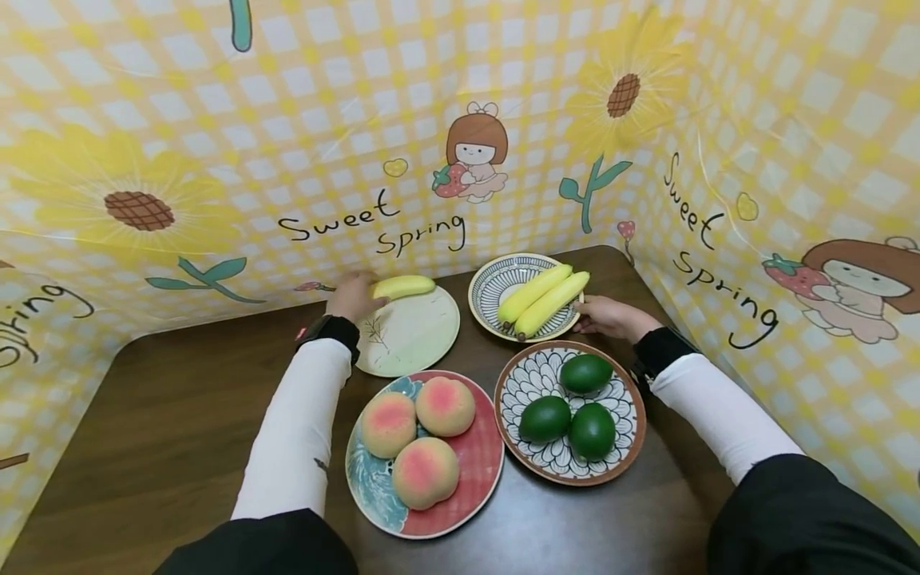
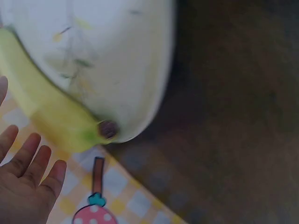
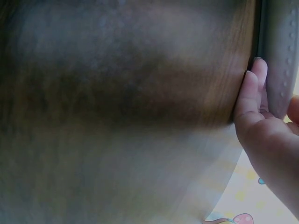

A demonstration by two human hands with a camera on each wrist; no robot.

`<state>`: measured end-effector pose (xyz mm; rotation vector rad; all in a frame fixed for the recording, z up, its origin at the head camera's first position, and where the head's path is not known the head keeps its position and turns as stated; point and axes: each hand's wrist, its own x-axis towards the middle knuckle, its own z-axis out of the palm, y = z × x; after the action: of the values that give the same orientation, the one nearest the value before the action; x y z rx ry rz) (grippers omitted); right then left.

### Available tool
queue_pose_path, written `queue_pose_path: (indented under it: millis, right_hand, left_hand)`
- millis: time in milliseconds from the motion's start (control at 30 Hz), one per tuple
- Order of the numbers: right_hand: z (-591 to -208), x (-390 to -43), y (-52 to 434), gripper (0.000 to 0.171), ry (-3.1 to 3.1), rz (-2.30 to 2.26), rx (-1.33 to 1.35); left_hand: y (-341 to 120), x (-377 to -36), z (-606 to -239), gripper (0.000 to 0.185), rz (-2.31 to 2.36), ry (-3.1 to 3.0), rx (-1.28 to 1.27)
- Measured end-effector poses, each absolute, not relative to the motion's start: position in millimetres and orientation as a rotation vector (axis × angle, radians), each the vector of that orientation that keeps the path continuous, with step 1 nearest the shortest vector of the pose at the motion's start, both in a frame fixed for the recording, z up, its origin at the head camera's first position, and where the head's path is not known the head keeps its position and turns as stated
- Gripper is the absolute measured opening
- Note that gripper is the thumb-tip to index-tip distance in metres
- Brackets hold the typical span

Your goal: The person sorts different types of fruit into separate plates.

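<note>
In the head view my left hand (image 1: pixel 352 297) is at the left end of a single yellow banana (image 1: pixel 405 286) on the far edge of a pale green plate (image 1: pixel 424 335). The left wrist view shows the fingers spread and apart beside that banana (image 2: pixel 42 102). My right hand (image 1: pixel 611 314) grips the right rim of a patterned shallow bowl (image 1: pixel 494 281) bearing two bananas (image 1: pixel 552 305). From the right wrist view, fingers lie under the bowl (image 3: pixel 282 56), with the thumb partly in sight at its rim.
Nearer me, a red and blue plate (image 1: pixel 477 471) carries several peaches (image 1: pixel 426 471). To its right, a brown-rimmed plate (image 1: pixel 506 427) with a petal pattern holds several dark green oval fruits (image 1: pixel 544 418). A yellow checked cloth (image 1: pixel 323 144) rises behind and right of the dark wooden table (image 1: pixel 180 431).
</note>
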<state>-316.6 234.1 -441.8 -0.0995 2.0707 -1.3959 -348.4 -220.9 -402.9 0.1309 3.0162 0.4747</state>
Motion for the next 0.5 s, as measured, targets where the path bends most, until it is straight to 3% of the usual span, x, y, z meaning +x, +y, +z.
queue_pose_path:
  millis: [500]
  right_hand:
    - [-442.3, -313.8, 233.2, 0.040, 2.074, -1.408, -0.083]
  left_hand:
    - [-228.1, -345.1, -437.3, 0.065, 0.506, 3.025, 0.045]
